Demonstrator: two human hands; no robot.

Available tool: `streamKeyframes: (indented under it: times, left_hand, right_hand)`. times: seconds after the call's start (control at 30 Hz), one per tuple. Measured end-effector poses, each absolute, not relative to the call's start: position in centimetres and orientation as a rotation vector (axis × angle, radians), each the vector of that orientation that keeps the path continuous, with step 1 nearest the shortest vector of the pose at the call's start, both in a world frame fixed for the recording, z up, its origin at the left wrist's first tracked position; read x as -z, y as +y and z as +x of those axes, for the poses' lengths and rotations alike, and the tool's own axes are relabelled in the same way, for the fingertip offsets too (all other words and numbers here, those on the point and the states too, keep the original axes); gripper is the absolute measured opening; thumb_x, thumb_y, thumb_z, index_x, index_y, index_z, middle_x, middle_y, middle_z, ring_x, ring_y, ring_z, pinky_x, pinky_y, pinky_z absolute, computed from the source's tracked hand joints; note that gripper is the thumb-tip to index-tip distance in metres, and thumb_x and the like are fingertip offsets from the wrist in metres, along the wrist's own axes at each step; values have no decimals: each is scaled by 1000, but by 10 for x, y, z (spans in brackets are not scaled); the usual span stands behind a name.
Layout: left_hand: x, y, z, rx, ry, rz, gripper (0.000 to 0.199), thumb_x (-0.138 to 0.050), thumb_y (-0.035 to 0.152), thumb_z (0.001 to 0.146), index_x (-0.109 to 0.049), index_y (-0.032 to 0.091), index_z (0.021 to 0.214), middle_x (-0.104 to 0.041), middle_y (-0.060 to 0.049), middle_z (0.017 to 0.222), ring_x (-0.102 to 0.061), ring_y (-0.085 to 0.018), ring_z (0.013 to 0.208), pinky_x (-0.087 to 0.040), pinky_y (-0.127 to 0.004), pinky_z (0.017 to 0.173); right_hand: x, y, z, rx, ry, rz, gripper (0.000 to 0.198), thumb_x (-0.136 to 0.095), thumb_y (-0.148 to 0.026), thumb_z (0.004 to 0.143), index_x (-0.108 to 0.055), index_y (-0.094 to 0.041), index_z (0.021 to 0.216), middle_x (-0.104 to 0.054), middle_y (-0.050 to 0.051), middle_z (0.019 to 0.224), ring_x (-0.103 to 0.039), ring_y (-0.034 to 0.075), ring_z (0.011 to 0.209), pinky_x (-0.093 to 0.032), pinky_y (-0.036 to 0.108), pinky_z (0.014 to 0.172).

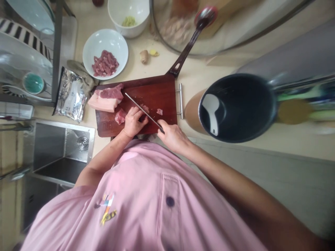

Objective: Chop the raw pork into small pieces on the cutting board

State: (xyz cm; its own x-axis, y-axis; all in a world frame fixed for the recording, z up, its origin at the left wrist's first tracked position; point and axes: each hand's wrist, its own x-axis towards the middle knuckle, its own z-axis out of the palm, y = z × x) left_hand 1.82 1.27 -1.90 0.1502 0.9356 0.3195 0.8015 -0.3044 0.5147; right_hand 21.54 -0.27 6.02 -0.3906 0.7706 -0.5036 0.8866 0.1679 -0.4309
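Note:
My right hand (174, 136) is closed round the dark handle of a kitchen knife (140, 106), whose blade runs up and left across the wooden cutting board (162, 87). Beside the blade, the curled fingers of my left hand (134, 122) press on a piece of raw meat (120, 116), which shows on the hand's left side and is partly hidden under it. A small cut bit of meat (159, 111) lies right of the knife. On the board's upper left rests a larger slab of pork (106, 98) with pale skin and fat.
Behind the board stand a white bowl of cut meat (105, 64) and a bowl with chopped pale-green bits (128, 21). Ginger (143, 56) lies nearby. A glass lid (180, 48) with a ladle (191, 42) is behind, a dark pot (240, 108) right, a sink (75, 157) left.

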Motion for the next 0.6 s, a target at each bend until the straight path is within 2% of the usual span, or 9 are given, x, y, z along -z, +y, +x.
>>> streamKeyframes:
  times: [0.23, 0.4, 0.5, 0.6]
  left_hand:
    - [24, 13, 19, -899, 1719, 2185, 12, -59, 29, 85, -62, 18, 80, -59, -5, 83, -55, -17, 81, -48, -32, 76]
    - [17, 10, 17, -935, 1709, 2116, 16, -58, 33, 87, -63, 18, 87, -61, -5, 87, -57, -17, 85, -49, -33, 80]
    - [10, 5, 16, -990, 1710, 2085, 16, -58, 33, 87, -64, 18, 89, -64, -5, 92, -58, -17, 89, -49, -33, 82]
    - [9, 2, 15, -962, 1699, 2124, 16, -58, 33, 88, -65, 19, 86, -65, -4, 89, -59, -16, 85, -50, -33, 79]
  right_hand:
    - [-58, -14, 229, 1015, 2200, 1649, 36, -40, -26, 87, -55, -18, 119, -67, 6, 71, -61, 22, 62, -33, 28, 56]
    - [-65, -3, 230, 1151, 2253, 1693, 33, -41, -26, 87, -58, -18, 115, -68, 6, 77, -62, 20, 67, -37, 26, 60]
    - [-73, -10, 237, 1081, 2273, 1768, 37, -41, -29, 88, -56, -17, 119, -67, 6, 74, -61, 21, 65, -37, 27, 59]
    - [-81, -22, 243, 1054, 2292, 1718, 37, -40, -30, 88, -57, -18, 118, -66, 5, 68, -59, 20, 59, -35, 27, 56]
